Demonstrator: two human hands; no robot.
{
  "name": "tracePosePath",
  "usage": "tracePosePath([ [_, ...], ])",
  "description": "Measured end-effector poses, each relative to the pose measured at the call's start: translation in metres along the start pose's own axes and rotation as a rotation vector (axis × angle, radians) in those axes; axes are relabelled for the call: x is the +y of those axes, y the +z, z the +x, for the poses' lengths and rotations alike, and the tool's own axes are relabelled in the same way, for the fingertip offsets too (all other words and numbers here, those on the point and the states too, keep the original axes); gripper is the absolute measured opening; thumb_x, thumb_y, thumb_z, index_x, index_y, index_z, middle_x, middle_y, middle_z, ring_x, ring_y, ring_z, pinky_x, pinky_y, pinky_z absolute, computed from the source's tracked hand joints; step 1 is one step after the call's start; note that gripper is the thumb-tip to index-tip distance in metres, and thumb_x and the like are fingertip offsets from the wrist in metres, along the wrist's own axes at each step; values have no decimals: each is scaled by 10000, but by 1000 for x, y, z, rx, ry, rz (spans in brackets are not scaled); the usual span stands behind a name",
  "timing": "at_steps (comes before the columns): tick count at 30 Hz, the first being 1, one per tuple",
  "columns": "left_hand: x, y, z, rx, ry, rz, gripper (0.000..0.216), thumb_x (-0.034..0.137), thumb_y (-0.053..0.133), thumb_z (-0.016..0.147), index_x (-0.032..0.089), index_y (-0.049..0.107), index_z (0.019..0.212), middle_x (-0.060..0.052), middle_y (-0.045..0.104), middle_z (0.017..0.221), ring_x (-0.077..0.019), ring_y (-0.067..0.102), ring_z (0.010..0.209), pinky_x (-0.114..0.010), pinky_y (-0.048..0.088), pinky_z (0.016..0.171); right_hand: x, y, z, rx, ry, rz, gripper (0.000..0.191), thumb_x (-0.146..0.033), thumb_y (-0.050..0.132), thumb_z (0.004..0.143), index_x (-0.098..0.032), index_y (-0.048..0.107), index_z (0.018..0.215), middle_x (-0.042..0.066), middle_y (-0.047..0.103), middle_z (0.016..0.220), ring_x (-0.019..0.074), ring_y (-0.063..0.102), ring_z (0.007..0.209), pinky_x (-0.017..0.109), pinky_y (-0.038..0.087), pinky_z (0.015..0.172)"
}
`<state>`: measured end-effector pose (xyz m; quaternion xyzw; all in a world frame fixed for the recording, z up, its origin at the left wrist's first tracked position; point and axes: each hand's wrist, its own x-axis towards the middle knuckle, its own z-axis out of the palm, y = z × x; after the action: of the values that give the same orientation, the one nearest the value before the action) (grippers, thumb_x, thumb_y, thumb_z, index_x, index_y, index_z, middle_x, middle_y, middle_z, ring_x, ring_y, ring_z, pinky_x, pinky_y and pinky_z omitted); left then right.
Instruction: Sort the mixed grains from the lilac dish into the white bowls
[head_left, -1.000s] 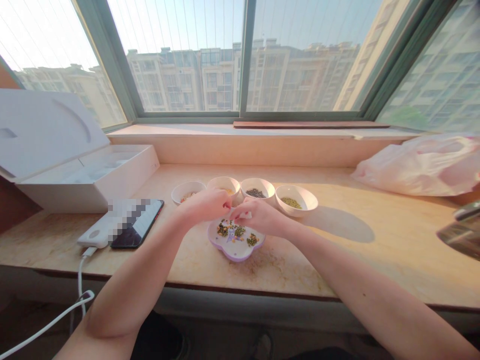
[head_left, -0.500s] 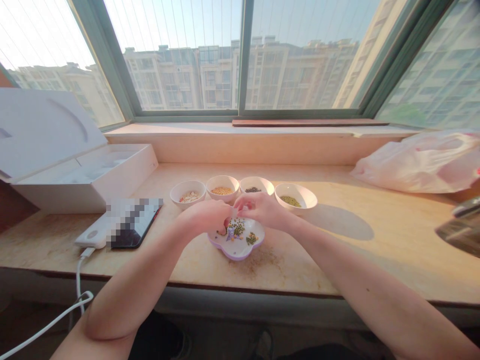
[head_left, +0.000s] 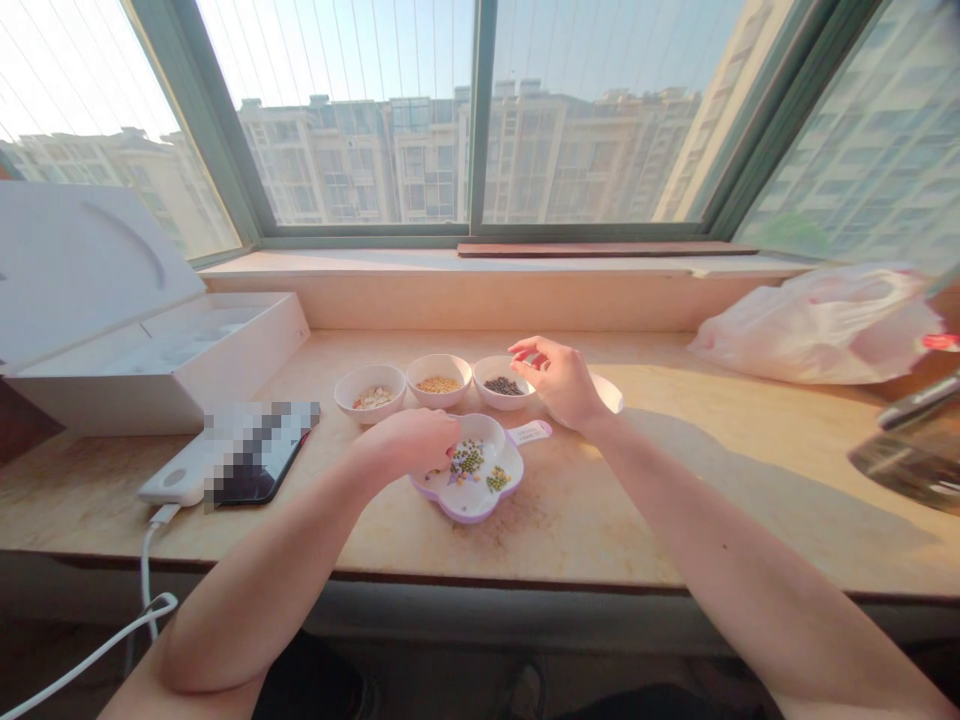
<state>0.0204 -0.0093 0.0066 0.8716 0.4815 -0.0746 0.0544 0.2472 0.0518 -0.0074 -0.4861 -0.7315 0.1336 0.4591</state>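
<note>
A white flower-shaped dish (head_left: 466, 505) with a lilac outside and a short handle (head_left: 529, 432) holds mixed green, yellow and dark beans. My left hand (head_left: 416, 440) reaches over its left side, fingers curled down among the beans; anything between the tips is hidden. Above the right edge of the bowl of dark beans (head_left: 501, 386) is my right hand (head_left: 562, 382), thumb and fingers bent toward each other as in a pinch. Whatever they hold is too small to make out. Behind this hand, a white bowl (head_left: 609, 393) is mostly covered.
Left of the dark beans stand a bowl of yellow grains (head_left: 439, 384) and a bowl of pale pieces (head_left: 371, 398). A phone (head_left: 259, 480), a white power bank (head_left: 176, 480) and an open white box (head_left: 150, 385) occupy the left. A plastic bag (head_left: 817, 330) lies right.
My right hand has left my left hand and moved up and right to the dark-bean bowl, uncovering the dish's handle. My left hand has dipped slightly over the dish.
</note>
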Motion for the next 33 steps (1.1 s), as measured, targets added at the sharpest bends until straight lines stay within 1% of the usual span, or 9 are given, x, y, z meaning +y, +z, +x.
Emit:
tracePosePath([
  [6, 0, -11, -1, -100, 39, 67, 270, 176, 511, 903, 153, 723, 737, -95, 699, 701, -167, 562, 568, -297, 415, 571, 10, 3, 1, -70, 78, -118, 261, -181, 593, 897, -203, 776, 1081, 79, 806, 1048, 219, 703, 886, 343, 520, 838],
  [9, -5, -20, -2, -85, 60, -26, 250, 229, 500, 925, 171, 699, 786, -62, 721, 805, -144, 568, 620, -275, 383, 573, 12, 1, 2, -49, 79, -133, 282, -162, 590, 892, -200, 780, 1097, 79, 805, 1079, 216, 701, 871, 344, 524, 845],
  [14, -17, -25, 4, -31, 223, -418, 202, 336, 541, 946, 186, 656, 876, -6, 675, 831, -131, 579, 726, -251, 394, 635, 4, -4, 0, 45, 2, -68, 230, -214, 599, 893, -190, 790, 1018, 76, 803, 1047, 199, 666, 790, 341, 531, 800],
  [19, -24, -21, 12, 30, 411, -983, 297, 444, 589, 956, 169, 571, 845, 35, 502, 693, -104, 453, 639, -251, 370, 626, -20, -4, -14, 53, -37, 93, 228, -329, 618, 918, -196, 792, 983, 61, 793, 918, 183, 660, 721, 322, 518, 707],
  [21, -24, -20, 14, 62, 450, -1157, 341, 473, 630, 940, 168, 549, 810, 35, 485, 677, -98, 427, 628, -254, 355, 619, -30, -2, -22, 41, -86, 182, 236, -359, 617, 931, -202, 787, 976, 56, 788, 900, 181, 682, 744, 314, 526, 708],
  [24, -22, -19, 15, 101, 458, -1358, 378, 485, 701, 897, 163, 545, 774, 27, 485, 678, -95, 418, 628, -255, 338, 610, -39, 1, -34, 13, -165, 294, 236, -364, 612, 947, -204, 779, 990, 51, 781, 882, 169, 698, 751, 295, 545, 688],
  [27, -19, -18, 15, 111, 441, -1491, 381, 469, 748, 870, 151, 562, 771, 22, 491, 700, -89, 428, 642, -252, 343, 630, -43, 6, -42, -51, -240, 334, 227, -357, 675, 926, -213, 784, 1065, 49, 784, 916, 145, 689, 707, 271, 549, 639],
  [30, -15, -16, 15, 116, 386, -1558, 363, 439, 798, 829, 143, 592, 794, 20, 510, 699, -87, 443, 646, -244, 340, 628, -42, 9, -43, -83, -243, 342, 221, -366, 715, 917, -227, 800, 1066, 49, 790, 929, 143, 691, 706, 274, 557, 638],
  [33, -9, -13, 16, 112, 306, -1650, 359, 402, 836, 788, 149, 582, 775, 31, 503, 664, -85, 451, 632, -233, 340, 614, -39, 11, -41, -46, -230, 349, 190, -373, 712, 927, -234, 818, 1002, 47, 786, 917, 157, 699, 750, 286, 561, 663],
])
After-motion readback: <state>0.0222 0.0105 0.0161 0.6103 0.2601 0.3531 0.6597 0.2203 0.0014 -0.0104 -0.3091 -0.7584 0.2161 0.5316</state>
